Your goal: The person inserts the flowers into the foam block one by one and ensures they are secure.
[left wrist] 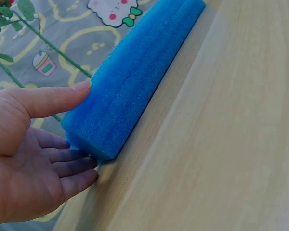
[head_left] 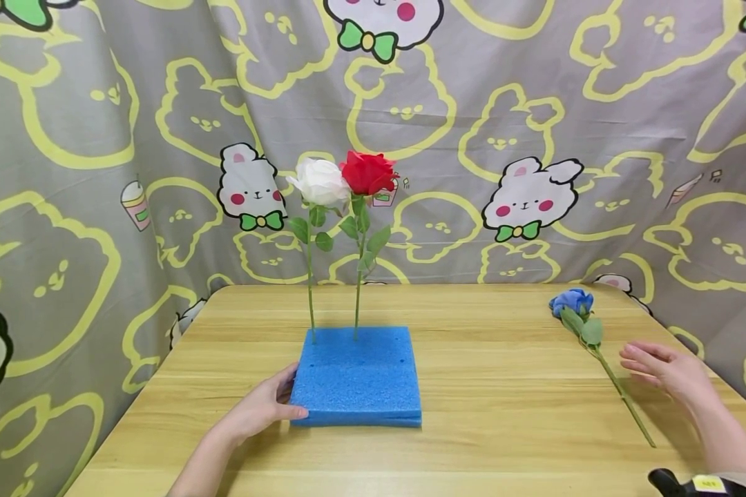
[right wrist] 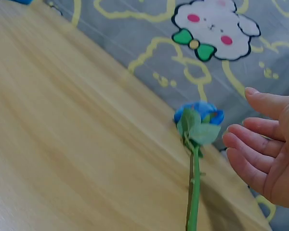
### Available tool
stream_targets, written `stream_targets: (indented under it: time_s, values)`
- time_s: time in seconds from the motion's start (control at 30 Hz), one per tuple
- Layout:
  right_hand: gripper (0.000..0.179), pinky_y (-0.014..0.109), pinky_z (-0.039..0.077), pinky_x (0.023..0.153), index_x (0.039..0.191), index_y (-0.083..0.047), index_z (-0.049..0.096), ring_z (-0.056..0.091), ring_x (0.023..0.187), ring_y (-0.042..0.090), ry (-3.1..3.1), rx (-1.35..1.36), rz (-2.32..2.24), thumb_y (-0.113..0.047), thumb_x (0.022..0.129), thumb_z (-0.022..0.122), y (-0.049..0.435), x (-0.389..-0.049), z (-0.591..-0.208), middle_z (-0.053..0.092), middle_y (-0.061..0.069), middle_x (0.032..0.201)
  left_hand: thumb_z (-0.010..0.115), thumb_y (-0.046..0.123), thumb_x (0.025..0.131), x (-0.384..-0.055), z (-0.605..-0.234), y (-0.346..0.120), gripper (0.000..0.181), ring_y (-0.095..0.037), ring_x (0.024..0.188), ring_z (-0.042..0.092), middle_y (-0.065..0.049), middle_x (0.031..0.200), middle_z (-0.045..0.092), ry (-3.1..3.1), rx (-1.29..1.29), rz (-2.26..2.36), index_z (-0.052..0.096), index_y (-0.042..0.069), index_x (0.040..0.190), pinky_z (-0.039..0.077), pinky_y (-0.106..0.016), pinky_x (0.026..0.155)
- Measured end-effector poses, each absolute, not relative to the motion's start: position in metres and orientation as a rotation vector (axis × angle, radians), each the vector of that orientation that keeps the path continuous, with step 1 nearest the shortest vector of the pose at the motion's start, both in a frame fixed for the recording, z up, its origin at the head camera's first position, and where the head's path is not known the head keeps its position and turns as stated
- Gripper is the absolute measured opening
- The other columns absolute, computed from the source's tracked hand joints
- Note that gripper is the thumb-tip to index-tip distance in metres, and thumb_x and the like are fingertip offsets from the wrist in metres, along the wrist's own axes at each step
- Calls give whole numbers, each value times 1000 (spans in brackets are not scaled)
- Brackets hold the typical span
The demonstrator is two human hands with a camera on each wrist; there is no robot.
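In the head view, a blue foam block lies on the table, with a white rose and a red rose standing upright in its far part. My left hand holds the block by its near left corner, thumb over the front edge and fingers along the left side. The left wrist view shows the thumb on the foam. On the right lies a blue rose, its stem pointing toward me. Beside that stem my right hand hovers with loosely bent fingers, apart from the flower and holding nothing.
The wooden table ends at a grey curtain with yellow outlines and rabbit-like figures. Small holes show in the foam's top. A black device with a yellow label sits at the right wrist.
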State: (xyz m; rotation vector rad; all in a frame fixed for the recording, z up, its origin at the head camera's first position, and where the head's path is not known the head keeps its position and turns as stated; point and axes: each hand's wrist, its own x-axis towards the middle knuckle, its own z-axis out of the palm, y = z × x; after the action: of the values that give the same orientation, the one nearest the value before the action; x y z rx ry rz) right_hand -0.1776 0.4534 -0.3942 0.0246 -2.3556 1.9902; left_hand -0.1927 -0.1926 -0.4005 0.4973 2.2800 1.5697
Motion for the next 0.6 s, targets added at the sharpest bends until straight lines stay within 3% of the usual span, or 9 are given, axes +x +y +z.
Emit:
stream_targets:
  time_s: [0.17, 0.4, 0.5, 0.6]
  values:
    - [24, 21, 54, 64, 87, -45, 56, 64, 77, -1, -2529, -127, 1855, -23, 96, 51, 463, -180, -406, 67, -20, 86, 73, 16, 80, -193, -402, -193, 93, -46, 131, 23, -33, 146, 17, 2276, 511, 1578, 10, -13, 143, 22, -54, 106]
    - [19, 25, 55, 67, 86, -35, 59, 66, 77, 6, -2438, -205, 2086, -21, 96, 52, 466, -181, -416, 69, -14, 84, 73, 14, 79, -192, -403, -192, 93, -47, 131, 24, -34, 145, 18, 2271, 526, 1594, 10, -14, 142, 21, -54, 106]
    - [14, 25, 55, 70, 101, -17, 62, 66, 78, 5, -2500, -235, 2070, -24, 96, 51, 467, -182, -417, 68, -11, 87, 73, 14, 78, -192, -404, -192, 94, -47, 131, 24, -34, 145, 18, 2279, 523, 1592, 10, -14, 142, 20, -53, 106]
    - [42, 26, 55, 72, 118, 9, 51, 65, 79, 4, -2590, -259, 2001, -27, 97, 50, 469, -183, -418, 68, -9, 90, 74, 15, 78, -192, -404, -191, 95, -47, 131, 23, -34, 145, 17, 2288, 519, 1587, 10, -15, 142, 19, -53, 107]
